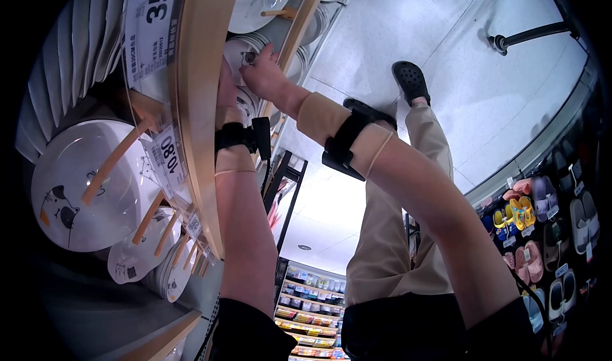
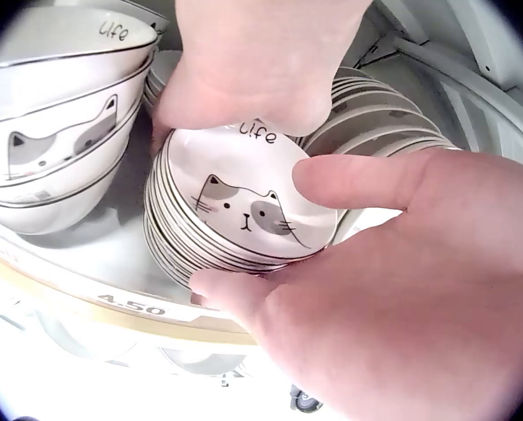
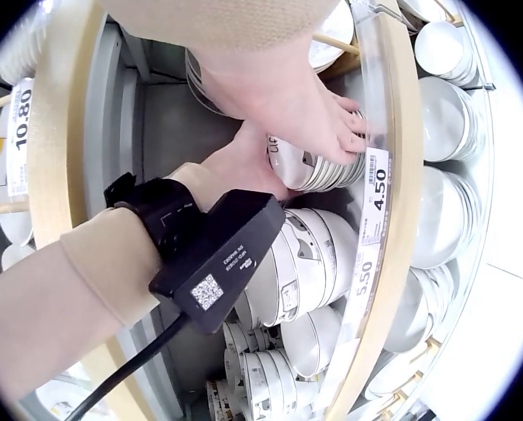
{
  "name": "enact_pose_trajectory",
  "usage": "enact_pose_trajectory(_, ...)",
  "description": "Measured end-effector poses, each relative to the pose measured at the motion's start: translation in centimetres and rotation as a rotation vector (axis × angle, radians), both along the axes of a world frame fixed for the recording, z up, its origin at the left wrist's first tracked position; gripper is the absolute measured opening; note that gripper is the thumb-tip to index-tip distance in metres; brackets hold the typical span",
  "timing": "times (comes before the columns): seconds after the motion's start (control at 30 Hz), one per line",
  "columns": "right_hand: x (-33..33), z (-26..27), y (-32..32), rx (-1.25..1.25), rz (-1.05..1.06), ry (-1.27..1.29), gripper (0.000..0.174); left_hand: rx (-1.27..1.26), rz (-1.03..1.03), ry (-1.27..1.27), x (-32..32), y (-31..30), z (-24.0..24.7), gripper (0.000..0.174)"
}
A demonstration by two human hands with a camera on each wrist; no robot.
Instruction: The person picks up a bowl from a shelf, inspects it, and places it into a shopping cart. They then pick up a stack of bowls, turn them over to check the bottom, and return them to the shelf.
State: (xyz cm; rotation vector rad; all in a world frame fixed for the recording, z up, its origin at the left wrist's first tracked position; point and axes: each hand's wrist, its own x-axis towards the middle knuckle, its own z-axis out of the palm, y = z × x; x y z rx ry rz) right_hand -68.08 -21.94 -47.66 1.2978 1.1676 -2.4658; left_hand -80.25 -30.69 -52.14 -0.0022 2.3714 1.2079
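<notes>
At a shop shelf [image 3: 406, 114], we see a stack of small bowls [image 2: 235, 168] caught between two hands, both touching it. The right hand [image 2: 411, 263] grips from the stack's front, its thumb [image 2: 340, 181] over the top rim and its fingers [image 2: 231, 289] curled under the rims. The left hand [image 2: 253, 74] meets the stack from behind; most of its fingers are hidden, and we cannot tell how tightly they close. The stack's long axis runs down through the nested rims, crossing our grip; any lean is unclear to us. Its top bowl carries a printed cat. Beside the stack sit larger bowls [image 2: 60, 149], nested likewise; in front hangs a 4.50 price label [image 3: 377, 197].
</notes>
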Motion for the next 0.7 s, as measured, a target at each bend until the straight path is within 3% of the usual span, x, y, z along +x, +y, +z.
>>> enact_pose_trajectory(0.1,0.4,0.2,0.0,0.155,0.069,-0.066,0.092,0.037,0.036,-0.051,0.7,-0.1,0.4,0.060)
enact_pose_trajectory(0.2,0.6,0.2,-0.2,0.582,0.037,-0.048,0.087,0.076,0.070,-0.101,1.5,-0.3,0.6,0.060)
enact_pose_trajectory(0.3,1.3,-0.9,1.6,0.397,-0.012,0.166,0.088,0.112,0.094,-0.145,2.0,-0.2,0.7,0.059)
enact_pose_trajectory(0.4,0.9,-2.4,2.4,0.518,0.116,0.259,0.086,0.144,0.113,-0.188,2.2,-0.2,0.8,0.059)
enact_pose_trajectory(0.5,-0.7,-4.5,1.0,0.660,0.218,0.240,0.086,0.180,0.135,-0.231,2.3,0.1,0.7,0.059)
enact_pose_trajectory(0.6,-0.2,-4.1,0.4,0.603,0.136,0.223,0.084,0.212,0.152,-0.267,2.5,0.2,0.7,0.059)
enact_pose_trajectory(0.7,0.4,-3.0,-0.1,0.785,0.136,0.125,0.070,0.239,0.168,-0.296,2.4,0.3,0.6,0.059)
